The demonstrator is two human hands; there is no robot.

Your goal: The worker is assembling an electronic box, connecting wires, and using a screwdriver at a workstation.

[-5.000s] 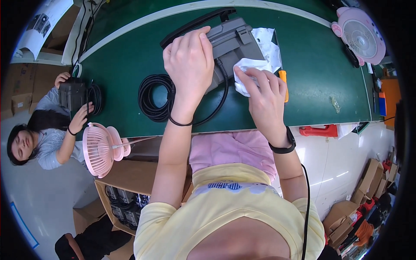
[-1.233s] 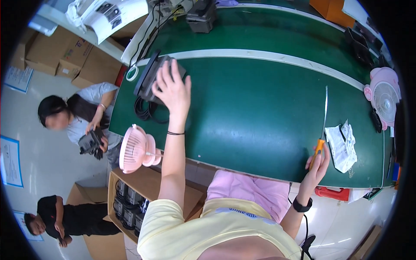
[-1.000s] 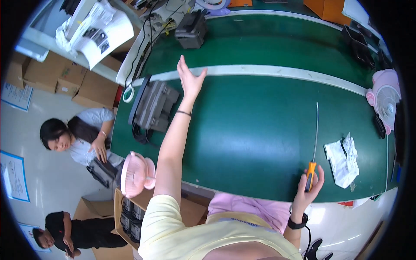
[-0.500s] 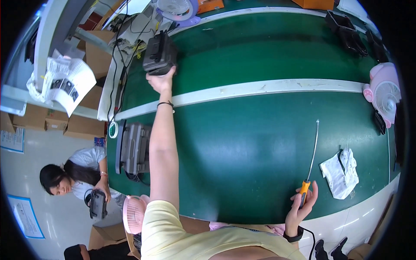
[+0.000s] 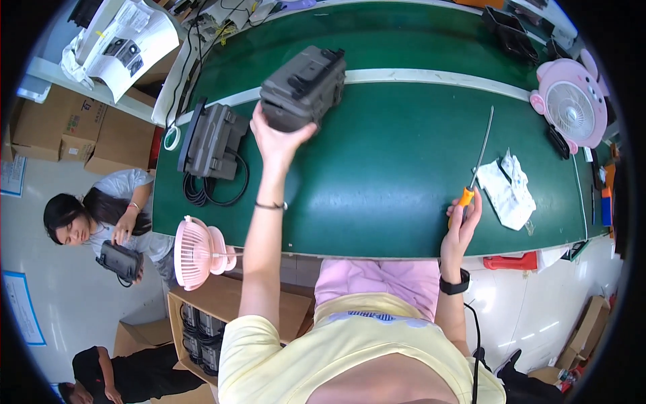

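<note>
My left hand (image 5: pixel 277 143) grips the near end of a dark grey boxy plastic case (image 5: pixel 301 87) with a black part on its top, holding it tilted over the green table. My right hand (image 5: pixel 461 227), near the table's front edge, is closed round the orange and black handle of a screwdriver (image 5: pixel 465 196). Its long metal shaft points away from me. Left of the held case stands a similar grey latched case (image 5: pixel 217 141) with a coiled black cable (image 5: pixel 214 192). A crumpled white cloth or bag (image 5: pixel 509 192) lies right of the screwdriver.
A white strip (image 5: pixel 417 75) runs across the green table (image 5: pixel 377 175). Fans stand at the right, pink (image 5: pixel 570 101), and front left, pink (image 5: pixel 195 252). A roll of tape (image 5: pixel 172 138) lies at the left edge. An open carton (image 5: pixel 242 296) holds several cases. A co-worker (image 5: pixel 101 215) handles another case.
My left hand has brought the grey case nearer to me and to the right, from beyond the white strip. The screwdriver stays in my right hand. The whole view has shifted.
</note>
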